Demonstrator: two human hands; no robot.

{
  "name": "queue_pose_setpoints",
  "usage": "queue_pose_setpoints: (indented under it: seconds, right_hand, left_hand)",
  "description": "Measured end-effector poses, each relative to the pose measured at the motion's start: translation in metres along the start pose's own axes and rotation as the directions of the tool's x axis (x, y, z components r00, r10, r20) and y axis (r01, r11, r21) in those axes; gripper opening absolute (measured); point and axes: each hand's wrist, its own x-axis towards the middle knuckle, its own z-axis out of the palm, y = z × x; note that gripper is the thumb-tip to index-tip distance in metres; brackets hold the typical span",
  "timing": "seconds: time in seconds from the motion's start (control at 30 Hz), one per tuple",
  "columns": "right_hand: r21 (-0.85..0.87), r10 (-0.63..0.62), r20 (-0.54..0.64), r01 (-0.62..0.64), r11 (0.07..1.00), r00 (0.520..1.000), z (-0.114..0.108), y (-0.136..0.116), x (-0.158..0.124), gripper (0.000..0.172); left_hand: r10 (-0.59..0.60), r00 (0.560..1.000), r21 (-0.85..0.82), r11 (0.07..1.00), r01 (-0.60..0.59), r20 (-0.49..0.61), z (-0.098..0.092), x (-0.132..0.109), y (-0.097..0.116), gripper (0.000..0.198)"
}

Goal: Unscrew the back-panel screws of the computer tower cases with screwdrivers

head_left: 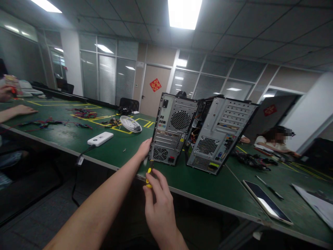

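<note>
My right hand (160,205) pinches a yellow-and-black screwdriver (149,175) between thumb and fingers. Its shaft points up at the lower left rear edge of a computer tower (169,139), which stands upright with its back panel facing me. Against that tower's left side rests my left hand (144,148); its fingers are hidden by the case. A second computer tower (214,139) stands close on the right, its side open with wiring inside. Small screws (124,150) lie on the green table (122,139) left of my left hand.
A white power bank (100,139) with a cable sits near the table's front edge. Behind it are a white round grille (130,124) and wires (83,113). Right lie black cables (253,159), a phone (266,201) and a pen-like tool (269,187). People sit at both sides.
</note>
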Motion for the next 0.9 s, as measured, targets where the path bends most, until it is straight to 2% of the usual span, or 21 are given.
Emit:
queue_pose_setpoints:
  seconds: [0.17,0.57,0.9]
  right_hand:
    - [-0.002,0.004,-0.016,-0.004,1.000,1.000,0.0014,0.0007,-0.0019,0.035]
    - [0.023,0.018,-0.085,-0.016,1.000,0.996,0.0010,0.0010,0.0007,0.028]
    - [0.035,0.043,-0.104,-0.040,0.999,0.994,0.0013,0.0016,0.0026,0.022]
  left_hand:
    - [0.038,0.999,0.022,0.999,-0.038,0.000,-0.0001,0.0040,-0.0056,0.046]
    - [-0.008,1.000,0.037,0.999,0.008,-0.005,-0.0010,0.0021,-0.0026,0.047]
    - [-0.001,1.000,0.018,1.000,0.001,-0.007,-0.0012,0.0026,-0.0060,0.048]
